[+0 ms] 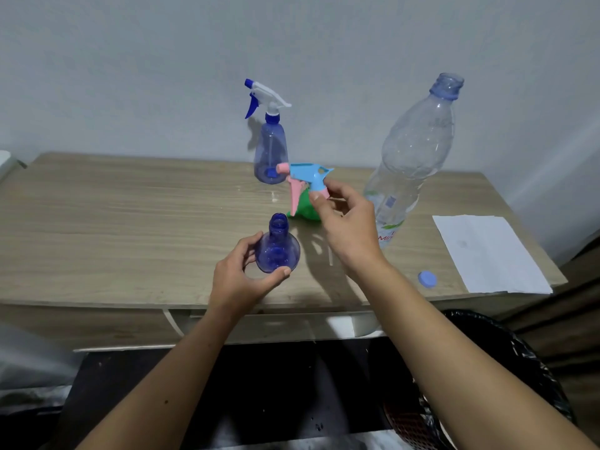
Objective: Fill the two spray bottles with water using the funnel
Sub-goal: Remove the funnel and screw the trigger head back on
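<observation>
My left hand (240,276) grips the body of an open blue spray bottle (277,248) that stands near the table's front edge, its neck uncapped. My right hand (345,222) pinches a light-blue and pink spray head (306,178), lifted off and held above and to the right of that bottle. Behind my right hand lies the green funnel (305,209), mostly hidden. A second blue spray bottle (271,157), with its white and blue spray head on, stands at the back by the wall. A large clear water bottle (412,157) stands uncapped at the right.
The wooden table (130,228) stands against a pale wall. A blue bottle cap (427,279) lies near the front right edge, beside a white sheet of paper (487,251). A dark basket (506,368) stands on the floor at the lower right.
</observation>
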`<control>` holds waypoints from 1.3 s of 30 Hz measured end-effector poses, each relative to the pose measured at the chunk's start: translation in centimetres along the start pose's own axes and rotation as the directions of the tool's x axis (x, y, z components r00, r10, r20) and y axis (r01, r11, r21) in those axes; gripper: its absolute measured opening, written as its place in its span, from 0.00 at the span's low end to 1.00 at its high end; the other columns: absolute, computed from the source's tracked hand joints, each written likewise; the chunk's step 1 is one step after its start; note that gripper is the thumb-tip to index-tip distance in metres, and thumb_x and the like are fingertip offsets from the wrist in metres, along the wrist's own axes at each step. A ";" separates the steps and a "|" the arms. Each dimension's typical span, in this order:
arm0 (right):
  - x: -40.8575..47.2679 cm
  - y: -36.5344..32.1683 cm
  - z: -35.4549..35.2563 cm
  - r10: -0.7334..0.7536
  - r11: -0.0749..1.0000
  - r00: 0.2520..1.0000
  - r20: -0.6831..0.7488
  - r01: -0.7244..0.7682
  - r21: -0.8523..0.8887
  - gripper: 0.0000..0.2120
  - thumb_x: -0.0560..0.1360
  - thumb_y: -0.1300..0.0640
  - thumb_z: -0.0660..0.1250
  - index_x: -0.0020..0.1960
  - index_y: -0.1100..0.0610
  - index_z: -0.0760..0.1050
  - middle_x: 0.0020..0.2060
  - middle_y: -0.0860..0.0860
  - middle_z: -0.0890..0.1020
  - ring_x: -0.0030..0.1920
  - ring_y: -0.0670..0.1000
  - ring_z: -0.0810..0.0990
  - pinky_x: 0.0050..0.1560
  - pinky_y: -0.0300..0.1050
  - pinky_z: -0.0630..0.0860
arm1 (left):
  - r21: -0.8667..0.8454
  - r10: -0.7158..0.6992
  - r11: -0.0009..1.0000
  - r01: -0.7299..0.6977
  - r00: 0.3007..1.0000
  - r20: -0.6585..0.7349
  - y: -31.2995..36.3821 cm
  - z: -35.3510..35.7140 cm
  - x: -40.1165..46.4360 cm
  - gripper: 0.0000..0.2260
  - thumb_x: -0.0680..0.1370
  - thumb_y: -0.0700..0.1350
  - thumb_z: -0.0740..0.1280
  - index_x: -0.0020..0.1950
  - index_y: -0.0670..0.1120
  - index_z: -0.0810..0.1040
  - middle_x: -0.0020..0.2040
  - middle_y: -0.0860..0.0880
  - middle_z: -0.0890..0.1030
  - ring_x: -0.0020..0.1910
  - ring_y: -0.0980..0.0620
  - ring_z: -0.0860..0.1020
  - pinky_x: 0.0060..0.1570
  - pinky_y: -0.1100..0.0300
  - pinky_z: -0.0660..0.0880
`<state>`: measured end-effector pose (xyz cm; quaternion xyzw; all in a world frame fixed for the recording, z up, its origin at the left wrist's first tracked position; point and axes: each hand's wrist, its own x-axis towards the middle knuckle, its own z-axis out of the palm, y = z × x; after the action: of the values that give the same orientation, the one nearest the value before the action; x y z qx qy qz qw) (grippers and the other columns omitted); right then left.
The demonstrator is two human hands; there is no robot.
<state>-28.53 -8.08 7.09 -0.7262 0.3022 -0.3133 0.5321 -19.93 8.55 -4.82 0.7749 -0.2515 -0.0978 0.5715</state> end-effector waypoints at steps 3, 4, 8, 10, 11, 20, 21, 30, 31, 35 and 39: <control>0.3 -2.0 0.1 -0.045 0.988 0.999 0.009 0.043 0.148 0.13 0.80 0.58 0.74 0.63 0.54 0.81 0.48 0.47 0.84 0.47 0.42 0.79 0.52 0.33 0.77 | 0.010 0.009 1.000 -0.009 1.000 0.004 0.0 -0.1 0.0 0.37 0.66 0.50 0.88 0.73 0.50 0.79 0.62 0.58 0.85 0.58 0.64 0.83 0.63 0.60 0.81; 0.4 -2.6 0.2 -0.059 0.980 0.998 0.014 0.055 0.193 0.12 0.80 0.59 0.74 0.63 0.56 0.81 0.48 0.49 0.84 0.47 0.43 0.79 0.53 0.35 0.78 | 0.009 0.008 1.000 -0.008 1.000 0.005 0.0 -0.1 0.0 0.37 0.66 0.51 0.88 0.73 0.50 0.79 0.62 0.58 0.85 0.59 0.63 0.84 0.63 0.60 0.81; 0.8 -4.5 0.6 -0.131 0.951 0.989 0.065 0.106 0.291 0.12 0.80 0.62 0.74 0.62 0.61 0.79 0.49 0.50 0.83 0.44 0.44 0.81 0.55 0.41 0.80 | 0.011 0.014 1.000 -0.014 1.000 0.000 0.0 -0.1 0.0 0.38 0.66 0.51 0.88 0.73 0.49 0.79 0.62 0.57 0.85 0.59 0.62 0.84 0.64 0.56 0.82; 0.8 -5.1 0.8 -0.150 0.941 0.984 0.091 0.114 0.318 0.12 0.80 0.62 0.73 0.62 0.61 0.78 0.51 0.52 0.83 0.45 0.45 0.84 0.56 0.43 0.81 | 0.006 0.007 1.000 -0.007 1.000 -0.001 0.0 0.0 0.0 0.38 0.66 0.50 0.88 0.74 0.49 0.79 0.62 0.57 0.85 0.59 0.62 0.84 0.64 0.56 0.82; 0.8 -5.3 0.9 -0.153 0.939 0.983 0.099 0.114 0.325 0.12 0.80 0.61 0.73 0.62 0.62 0.77 0.52 0.54 0.83 0.46 0.46 0.84 0.57 0.44 0.81 | 0.006 0.007 1.000 -0.007 1.000 0.001 0.0 -0.1 -0.1 0.38 0.66 0.50 0.88 0.74 0.49 0.79 0.62 0.57 0.85 0.59 0.63 0.84 0.64 0.55 0.82; 0.5 -6.0 1.2 -0.207 0.928 0.972 0.113 0.159 0.337 0.10 0.81 0.62 0.72 0.61 0.60 0.76 0.57 0.62 0.83 0.48 0.49 0.85 0.59 0.49 0.82 | 0.019 0.049 0.999 -0.050 0.999 0.010 -0.2 -0.2 -0.1 0.38 0.67 0.52 0.87 0.74 0.48 0.78 0.62 0.57 0.85 0.59 0.62 0.84 0.63 0.55 0.82; 0.5 -5.7 1.3 -0.205 0.931 0.971 0.123 0.155 0.330 0.11 0.81 0.62 0.72 0.61 0.61 0.76 0.57 0.62 0.83 0.48 0.50 0.85 0.60 0.50 0.82 | 0.020 0.056 0.998 -0.056 0.998 0.013 -0.2 -0.2 -0.1 0.38 0.67 0.53 0.87 0.74 0.48 0.78 0.63 0.57 0.85 0.59 0.61 0.84 0.63 0.56 0.82; -0.4 0.7 2.4 -0.125 0.984 0.955 0.269 0.085 0.156 0.10 0.79 0.63 0.73 0.61 0.61 0.81 0.52 0.53 0.87 0.50 0.45 0.84 0.56 0.37 0.79 | 0.016 0.099 0.995 -0.099 0.995 -0.006 -0.7 0.0 0.2 0.36 0.67 0.51 0.87 0.72 0.46 0.79 0.61 0.54 0.86 0.58 0.58 0.86 0.63 0.53 0.82; -0.5 1.3 2.5 -0.120 0.988 0.951 0.285 0.086 0.131 0.10 0.80 0.64 0.73 0.61 0.62 0.81 0.52 0.53 0.87 0.50 0.44 0.85 0.56 0.37 0.79 | 0.021 0.105 0.994 -0.104 0.994 -0.012 -0.8 0.1 0.2 0.36 0.67 0.51 0.87 0.72 0.46 0.79 0.61 0.53 0.86 0.58 0.57 0.86 0.63 0.54 0.82; -1.0 2.9 2.6 -0.111 0.993 0.944 0.312 0.091 0.080 0.09 0.81 0.63 0.71 0.61 0.59 0.82 0.50 0.50 0.87 0.52 0.46 0.85 0.59 0.41 0.80 | 0.035 0.136 0.990 -0.135 0.991 -0.014 -0.9 0.1 0.3 0.36 0.67 0.51 0.87 0.71 0.45 0.80 0.61 0.53 0.86 0.58 0.59 0.85 0.63 0.56 0.82; -1.0 3.1 2.6 -0.128 0.991 0.943 0.306 0.107 0.082 0.08 0.80 0.61 0.73 0.59 0.58 0.82 0.50 0.51 0.88 0.54 0.49 0.87 0.61 0.45 0.81 | 0.036 0.142 0.989 -0.142 0.990 -0.012 -1.0 0.0 0.3 0.38 0.67 0.56 0.85 0.73 0.45 0.79 0.63 0.53 0.86 0.60 0.58 0.85 0.64 0.53 0.82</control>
<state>-27.45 -6.54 3.30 -0.7658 0.1606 -0.2358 0.5764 -19.39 8.56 -5.68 0.7655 -0.3037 -0.0469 0.5653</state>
